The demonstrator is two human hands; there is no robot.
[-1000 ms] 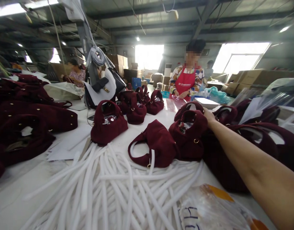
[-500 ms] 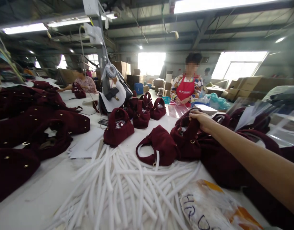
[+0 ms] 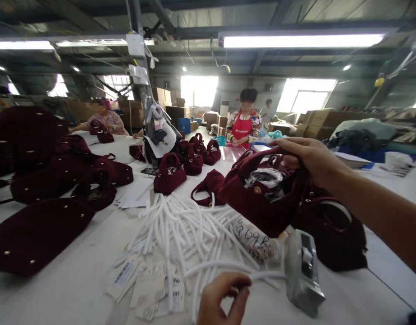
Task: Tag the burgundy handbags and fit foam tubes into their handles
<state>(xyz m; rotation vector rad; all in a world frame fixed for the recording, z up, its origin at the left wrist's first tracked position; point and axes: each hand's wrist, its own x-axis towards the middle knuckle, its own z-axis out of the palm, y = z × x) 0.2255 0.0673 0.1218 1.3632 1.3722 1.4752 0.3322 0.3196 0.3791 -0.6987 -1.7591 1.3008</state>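
Note:
My right hand (image 3: 309,158) is closed round the top of a handle and holds up a dark red handbag (image 3: 258,203). Through the bag's opening, clear plastic wrapping shows, and a small round metal piece sits on its rim. Low in the view is my left hand (image 3: 223,298), its thumb and fingertips curled together in a pinch; what they hold, if anything, I cannot make out. A loose white tube (image 3: 221,267) lies just beyond its fingers. More white tubes (image 3: 184,230) are heaped on the table between the hands and the standing bags.
Other dark red bags (image 3: 169,174) stand ahead, with flat bag pieces (image 3: 41,230) piled at left. Paper tags (image 3: 148,284), a grey device (image 3: 304,271) and a marked plastic packet (image 3: 253,239) lie near. Across the table stands a person in a red apron (image 3: 241,126).
My right hand has drawn a bag closer, lifting it by its handle. My left hand has come into view at the bottom. The view has shifted, uncovering the tags and the grey device.

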